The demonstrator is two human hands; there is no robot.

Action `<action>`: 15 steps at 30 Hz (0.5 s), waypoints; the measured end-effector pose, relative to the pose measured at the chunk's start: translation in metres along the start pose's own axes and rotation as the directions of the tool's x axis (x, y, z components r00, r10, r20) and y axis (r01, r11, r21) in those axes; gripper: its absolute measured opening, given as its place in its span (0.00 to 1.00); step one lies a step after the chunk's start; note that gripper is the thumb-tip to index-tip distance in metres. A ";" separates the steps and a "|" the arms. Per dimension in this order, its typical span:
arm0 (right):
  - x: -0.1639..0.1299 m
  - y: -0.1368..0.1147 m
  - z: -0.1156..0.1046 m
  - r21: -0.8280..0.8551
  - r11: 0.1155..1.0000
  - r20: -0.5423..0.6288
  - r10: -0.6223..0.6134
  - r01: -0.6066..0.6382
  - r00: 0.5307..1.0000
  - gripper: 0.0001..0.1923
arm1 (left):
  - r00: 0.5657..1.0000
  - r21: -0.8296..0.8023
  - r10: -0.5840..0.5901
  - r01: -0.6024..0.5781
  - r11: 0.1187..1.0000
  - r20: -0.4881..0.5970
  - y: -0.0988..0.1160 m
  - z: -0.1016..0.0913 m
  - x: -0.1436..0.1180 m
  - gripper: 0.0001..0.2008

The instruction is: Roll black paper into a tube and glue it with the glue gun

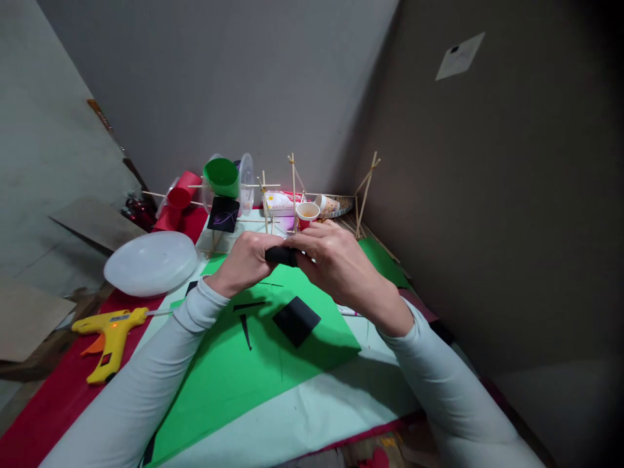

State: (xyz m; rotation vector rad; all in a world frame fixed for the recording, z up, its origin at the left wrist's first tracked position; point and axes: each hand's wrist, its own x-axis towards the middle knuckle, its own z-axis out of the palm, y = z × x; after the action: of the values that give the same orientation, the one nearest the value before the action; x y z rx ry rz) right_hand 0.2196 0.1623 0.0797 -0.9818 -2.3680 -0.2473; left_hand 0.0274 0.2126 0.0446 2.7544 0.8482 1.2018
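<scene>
Head view, red cup holding orange liquid

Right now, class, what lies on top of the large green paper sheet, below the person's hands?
On the green paper sheet lie a black paper square and thin black paper slivers. The left hand and right hand pinch a small black piece; its shape is mostly covered.
</scene>
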 end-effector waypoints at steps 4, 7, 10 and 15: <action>0.002 0.000 0.004 0.260 0.952 -0.106 0.193 -0.161 0.975 0.11 | 0.991 0.116 0.005 0.011 0.993 -0.131 0.003 0.000 -0.002 0.08; 0.004 0.001 0.004 0.467 0.843 -0.065 0.332 -0.265 0.941 0.08 | 0.979 0.195 0.003 0.038 0.980 -0.205 0.005 0.001 -0.004 0.07; 0.005 0.002 0.005 0.600 0.735 0.025 0.378 -0.316 0.925 0.08 | 0.973 0.240 -0.001 0.057 0.969 -0.229 0.006 0.002 -0.006 0.07; 0.004 0.008 0.003 0.539 0.804 0.051 0.267 -0.251 0.962 0.07 | 0.980 0.233 -0.021 0.068 0.970 -0.199 0.006 0.000 -0.004 0.07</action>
State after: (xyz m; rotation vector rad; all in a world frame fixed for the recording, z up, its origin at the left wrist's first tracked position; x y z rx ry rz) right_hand 0.2216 0.1708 0.0794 -0.9846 -2.0573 0.4929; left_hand 0.0279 0.2060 0.0434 2.8117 1.1379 1.4717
